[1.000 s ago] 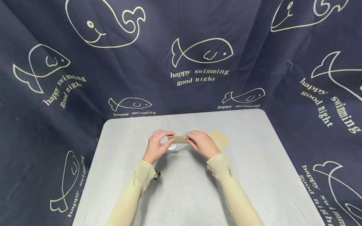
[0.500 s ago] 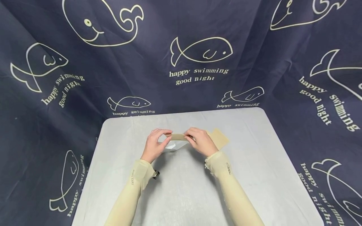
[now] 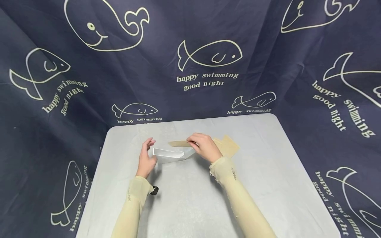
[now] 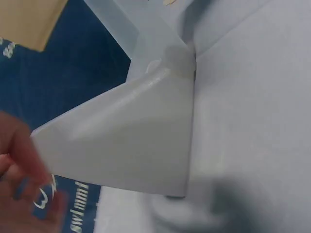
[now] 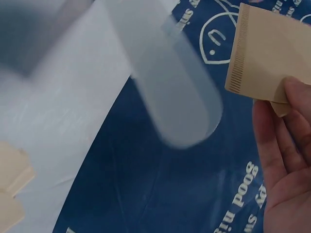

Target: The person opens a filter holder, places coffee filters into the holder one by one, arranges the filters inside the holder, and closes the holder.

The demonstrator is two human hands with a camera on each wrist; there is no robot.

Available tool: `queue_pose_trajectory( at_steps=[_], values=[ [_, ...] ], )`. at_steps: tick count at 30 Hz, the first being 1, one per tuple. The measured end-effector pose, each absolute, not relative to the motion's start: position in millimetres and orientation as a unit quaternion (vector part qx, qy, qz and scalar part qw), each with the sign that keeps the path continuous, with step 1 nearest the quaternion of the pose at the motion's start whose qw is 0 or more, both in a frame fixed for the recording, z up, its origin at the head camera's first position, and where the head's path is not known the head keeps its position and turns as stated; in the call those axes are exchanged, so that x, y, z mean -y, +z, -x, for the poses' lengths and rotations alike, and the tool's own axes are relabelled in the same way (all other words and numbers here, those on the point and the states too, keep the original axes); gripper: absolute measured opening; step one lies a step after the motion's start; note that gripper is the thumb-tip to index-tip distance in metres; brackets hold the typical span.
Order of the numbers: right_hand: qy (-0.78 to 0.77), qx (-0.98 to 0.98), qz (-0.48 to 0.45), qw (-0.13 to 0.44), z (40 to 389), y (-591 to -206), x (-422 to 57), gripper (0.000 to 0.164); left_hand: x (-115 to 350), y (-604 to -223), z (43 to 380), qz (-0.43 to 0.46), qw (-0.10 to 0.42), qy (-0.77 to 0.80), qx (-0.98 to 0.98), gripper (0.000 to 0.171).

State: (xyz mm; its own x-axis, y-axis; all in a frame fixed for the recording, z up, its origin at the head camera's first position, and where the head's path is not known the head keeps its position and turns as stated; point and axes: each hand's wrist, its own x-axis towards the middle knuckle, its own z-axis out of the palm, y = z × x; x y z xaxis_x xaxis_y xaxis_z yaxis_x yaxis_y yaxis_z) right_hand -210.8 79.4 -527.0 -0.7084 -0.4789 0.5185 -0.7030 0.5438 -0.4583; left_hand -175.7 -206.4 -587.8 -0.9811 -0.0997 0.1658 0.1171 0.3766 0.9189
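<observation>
A tan paper coffee filter (image 3: 178,143) with a crimped edge is pinched between the thumb and fingers of my right hand (image 3: 206,147). In the right wrist view the filter (image 5: 267,53) is held up by one corner. Just in front of it stands a white open-topped box (image 3: 168,159), with a rounded translucent flap (image 5: 177,102) sticking out from it. My left hand (image 3: 146,162) is at the box's left end, fingers spread and raised, the thumb right at the corner. The left wrist view has those fingers blurred beside the box's white side (image 4: 131,141).
More tan filters (image 3: 230,145) lie on the white-covered table (image 3: 193,201), right behind my right hand. A dark blue curtain (image 3: 208,102) with fish drawings surrounds the table's back and sides.
My left hand has let go of the filter's left end and moved left and down to the box's end. The right hand keeps its pinch and has shifted slightly left.
</observation>
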Motion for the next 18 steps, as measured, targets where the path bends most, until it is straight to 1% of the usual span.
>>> queue_pose_trajectory(
  at_steps=[3, 6, 9, 15, 18],
  values=[
    [0.32, 0.864, -0.353, 0.162, 213.2, -525.6, -68.7, 0.009, 204.5, -601.1, 178.4, -0.008, 0.063, -0.556, 0.829, 0.078],
    [0.313, 0.866, -0.357, 0.155, 214.3, -525.8, -58.6, 0.009, 199.0, -608.9, 179.4, -0.034, 0.057, -0.539, 0.84, 0.066],
    [0.309, 0.87, -0.355, 0.147, 213.8, -528.0, -50.6, 0.009, 192.4, -613.0, 180.0, -0.055, 0.075, -0.519, 0.85, 0.058],
    [0.29, 0.885, -0.345, 0.121, 214.6, -535.4, -36.1, 0.008, 181.6, -618.3, 185.4, -0.083, 0.128, -0.481, 0.863, 0.034],
    [0.282, 0.888, -0.347, 0.108, 214.7, -540.5, -28.2, 0.006, 177.5, -619.6, 187.7, -0.104, 0.141, -0.486, 0.856, 0.03]
  ],
)
